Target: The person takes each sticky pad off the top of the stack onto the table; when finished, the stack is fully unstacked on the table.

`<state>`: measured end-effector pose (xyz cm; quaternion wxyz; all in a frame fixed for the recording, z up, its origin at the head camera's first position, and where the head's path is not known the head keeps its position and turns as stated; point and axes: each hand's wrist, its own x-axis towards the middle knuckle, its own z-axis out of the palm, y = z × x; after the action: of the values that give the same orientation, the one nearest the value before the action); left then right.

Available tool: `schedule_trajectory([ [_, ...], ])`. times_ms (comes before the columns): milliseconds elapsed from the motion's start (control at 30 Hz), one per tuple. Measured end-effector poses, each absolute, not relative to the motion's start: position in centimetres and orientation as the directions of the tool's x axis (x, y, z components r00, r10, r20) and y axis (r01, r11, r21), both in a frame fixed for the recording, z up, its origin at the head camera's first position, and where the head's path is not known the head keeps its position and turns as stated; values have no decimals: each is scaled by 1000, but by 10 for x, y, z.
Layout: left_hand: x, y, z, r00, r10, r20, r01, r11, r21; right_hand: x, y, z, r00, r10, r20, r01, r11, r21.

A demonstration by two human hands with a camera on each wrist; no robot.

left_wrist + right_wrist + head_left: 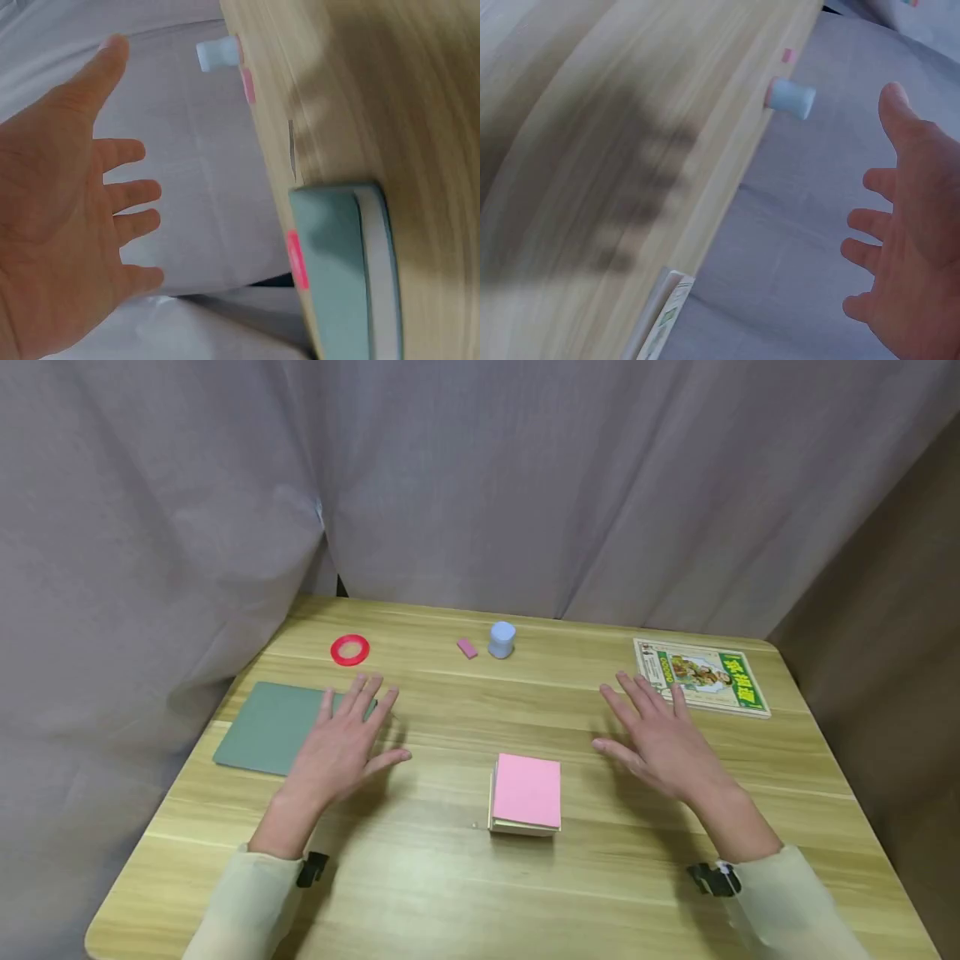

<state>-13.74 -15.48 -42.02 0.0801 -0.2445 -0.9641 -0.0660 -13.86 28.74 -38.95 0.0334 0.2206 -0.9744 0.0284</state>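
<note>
Two hands out over table [450, 893], palms down, fingers straight and spread, gripping nothing. Left hand [341, 747] above near corner of green book [266, 727], fingertips over its edge; contact not clear from head view. Right hand [660, 735] raised off the wood, shadow beneath, touching nothing. Pink-topped notepad block [527, 793] between the two hands, slightly nearer the body, apart from both.

Hard to make out: both wrist views blurred and turned sideways. Left wrist view caught open palm [60, 225] clear of the tabletop, green book [337, 270] edge-on with a pale band of pages, bottom cut off by frame. Right wrist view caught open right hand [911, 255], partly cut off at frame edge, and a dark smeared hand shadow on the wood. Printing on illustrated booklet [701, 677] too small to read; booklet just beyond right fingertips. Forearms cut off at lower frame, pale sleeves, dark strap at each wrist.

Beyond left hand: red ring [350, 649]. Further out between the hands: small pink eraser [467, 647] beside pale blue cylinder [502, 639], not touching.

Surface: light wood-grain tabletop with rounded corners. Surroundings: grey curtain [480, 477] draped behind and to left, brown panel to right.
</note>
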Motion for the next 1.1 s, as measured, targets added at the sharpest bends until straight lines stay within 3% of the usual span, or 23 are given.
schedule_trajectory([
  [133,-134,-145,-421,-853,493,171,522,816,248,-133,279,-380,-877,-468,108,-475,878,-58],
  [267,-125,-123,-430,-825,548,139,529,661,533,-121,259,-370,-837,-534,122,-547,829,-121],
  [367,-117,-101,-440,-797,598,80,452,504,736,-109,241,-366,-799,-592,110,-600,771,-212],
  [467,-111,-80,-449,-762,647,35,358,376,855,-98,225,-366,-758,-645,91,-639,709,-297],
  [667,-103,-48,-462,-728,684,51,291,241,926,-89,207,-378,-709,-700,85,-674,637,-374],
  [900,-101,-30,-467,-778,623,82,276,221,936,-88,200,-388,-691,-716,99,-693,617,-372],
  [1100,-103,-24,-470,-778,620,101,292,215,932,-87,197,-386,-700,-709,85,-685,632,-363],
])
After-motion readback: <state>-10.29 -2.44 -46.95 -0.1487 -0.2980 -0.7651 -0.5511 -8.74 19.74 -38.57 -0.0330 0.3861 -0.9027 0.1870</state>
